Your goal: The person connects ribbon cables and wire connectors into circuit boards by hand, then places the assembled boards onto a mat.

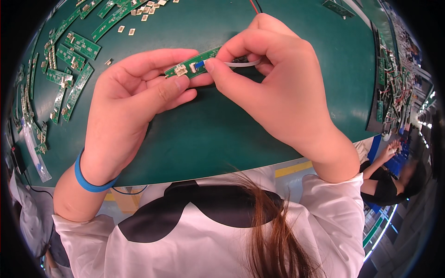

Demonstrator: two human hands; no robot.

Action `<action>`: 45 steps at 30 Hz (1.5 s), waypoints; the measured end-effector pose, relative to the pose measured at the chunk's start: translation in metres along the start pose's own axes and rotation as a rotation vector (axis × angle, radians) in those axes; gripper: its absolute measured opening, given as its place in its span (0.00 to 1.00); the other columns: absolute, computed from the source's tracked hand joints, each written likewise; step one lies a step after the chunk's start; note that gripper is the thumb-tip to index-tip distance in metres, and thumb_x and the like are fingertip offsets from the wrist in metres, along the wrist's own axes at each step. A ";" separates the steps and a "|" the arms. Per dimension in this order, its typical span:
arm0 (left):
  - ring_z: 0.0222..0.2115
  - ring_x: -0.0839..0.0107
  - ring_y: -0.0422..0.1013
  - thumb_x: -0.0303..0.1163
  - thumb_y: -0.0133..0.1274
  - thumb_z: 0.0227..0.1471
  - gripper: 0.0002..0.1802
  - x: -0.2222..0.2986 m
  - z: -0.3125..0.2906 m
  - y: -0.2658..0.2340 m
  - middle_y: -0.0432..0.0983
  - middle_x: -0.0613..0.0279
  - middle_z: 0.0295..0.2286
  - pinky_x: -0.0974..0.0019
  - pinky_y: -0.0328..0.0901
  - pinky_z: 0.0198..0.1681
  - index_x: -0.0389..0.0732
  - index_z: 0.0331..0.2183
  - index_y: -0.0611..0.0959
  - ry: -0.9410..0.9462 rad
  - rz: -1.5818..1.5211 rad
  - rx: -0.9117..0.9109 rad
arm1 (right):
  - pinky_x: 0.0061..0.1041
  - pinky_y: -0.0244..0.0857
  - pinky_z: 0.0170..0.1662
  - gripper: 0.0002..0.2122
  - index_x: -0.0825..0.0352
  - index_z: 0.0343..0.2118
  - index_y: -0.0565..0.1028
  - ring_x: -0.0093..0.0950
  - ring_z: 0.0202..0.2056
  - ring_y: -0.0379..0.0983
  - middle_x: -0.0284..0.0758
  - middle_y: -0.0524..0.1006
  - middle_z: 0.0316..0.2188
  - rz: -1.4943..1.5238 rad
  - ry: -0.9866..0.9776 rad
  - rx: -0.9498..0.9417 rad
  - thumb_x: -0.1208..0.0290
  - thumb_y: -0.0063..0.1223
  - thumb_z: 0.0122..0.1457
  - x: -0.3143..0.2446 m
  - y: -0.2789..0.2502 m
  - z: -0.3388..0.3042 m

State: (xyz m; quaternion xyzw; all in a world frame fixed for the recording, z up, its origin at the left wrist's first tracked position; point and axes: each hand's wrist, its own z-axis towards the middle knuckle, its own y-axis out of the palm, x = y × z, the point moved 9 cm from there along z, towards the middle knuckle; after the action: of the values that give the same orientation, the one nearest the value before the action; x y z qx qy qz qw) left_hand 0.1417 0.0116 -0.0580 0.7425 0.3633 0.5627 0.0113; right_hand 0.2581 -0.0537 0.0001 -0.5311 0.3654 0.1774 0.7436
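Between the thumb and fingers of my left hand (139, 88) is a narrow green circuit board (186, 65), raised over the table. Near its left end sits a cream-coloured socket (181, 70), close to my left thumb tip. My right hand (273, 74) pinches a flat ribbon cable (238, 64) by its blue-backed end (200, 65), right beside a small white connector (193, 67) on the board. Whether the cable end is inside that connector cannot be made out. The cable's white length curves back under my right fingers.
Several green circuit boards (78, 90) lie on the green table (204, 125) at the left, with small loose connectors (131, 32) at the top. Red and black wires (254, 6) run in from the top edge. Wired boards (394, 92) fill the right side; another person (387, 178) sits beyond.
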 end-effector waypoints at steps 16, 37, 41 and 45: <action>0.37 0.73 0.73 0.19 0.47 0.51 0.19 0.001 -0.001 0.001 0.75 0.55 0.36 0.77 0.69 0.40 0.31 0.47 0.72 0.017 0.071 0.022 | 0.17 0.45 0.21 0.04 0.69 0.22 0.76 0.15 0.19 0.51 0.25 0.61 0.16 0.050 0.071 -0.065 0.76 0.60 0.42 0.004 0.004 0.002; 0.40 0.65 0.74 0.19 0.44 0.53 0.17 0.005 -0.002 0.008 0.75 0.51 0.36 0.75 0.70 0.40 0.29 0.47 0.72 0.028 0.197 -0.027 | 0.13 0.45 0.17 0.07 0.71 0.27 0.76 0.09 0.16 0.52 0.24 0.68 0.18 0.004 0.185 -0.165 0.76 0.62 0.43 0.011 0.003 0.002; 0.40 0.65 0.74 0.18 0.44 0.53 0.17 0.004 0.000 0.007 0.75 0.51 0.36 0.75 0.70 0.41 0.29 0.47 0.72 0.025 0.195 -0.029 | 0.13 0.47 0.17 0.07 0.71 0.26 0.76 0.09 0.15 0.55 0.24 0.69 0.15 0.133 0.158 -0.155 0.76 0.61 0.44 0.009 0.004 0.004; 0.40 0.64 0.74 0.17 0.43 0.53 0.17 0.002 0.001 0.007 0.75 0.50 0.36 0.75 0.70 0.42 0.29 0.47 0.72 0.006 0.196 -0.064 | 0.13 0.50 0.17 0.06 0.71 0.25 0.76 0.10 0.16 0.56 0.25 0.70 0.16 0.052 0.307 -0.246 0.75 0.61 0.45 0.005 0.009 0.006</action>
State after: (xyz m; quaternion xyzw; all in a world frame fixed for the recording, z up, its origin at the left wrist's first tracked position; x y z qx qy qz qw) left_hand 0.1460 0.0082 -0.0534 0.7722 0.2706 0.5745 -0.0210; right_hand 0.2579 -0.0456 -0.0083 -0.6289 0.4638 0.1569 0.6039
